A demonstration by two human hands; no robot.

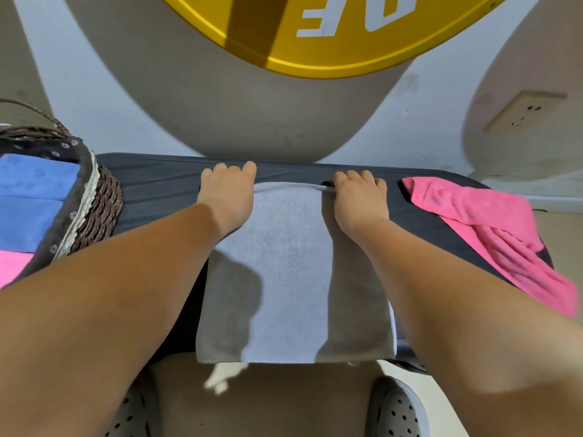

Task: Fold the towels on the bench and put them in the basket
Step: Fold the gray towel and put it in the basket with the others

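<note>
- The grey towel (293, 263) lies flat in the middle of the frame, across the dark bench (157, 184), with its near edge hanging just over the bench's lower edge.
- The left grip (225, 197) sits on the towel's far left corner with its fingers curled down over the edge. The right grip (359, 200) pinches the far right corner, and the hem is bunched under its fingertips.
- The step in hand looks like a fold of this towel. Both far corners are taken up and nothing is lifted yet.
- The next move calls for raising both corners together and carrying them toward the lower edge so they meet the near corners squarely. An uneven pull would skew the fold.
- The basket (97, 197) stands on the bench at the left of the frame and holds a folded blue towel (31, 197), with a pink one (12, 266) below it.
- A rumpled pink towel (492, 222) waits unfolded at the right, draped over the bench end.
</note>
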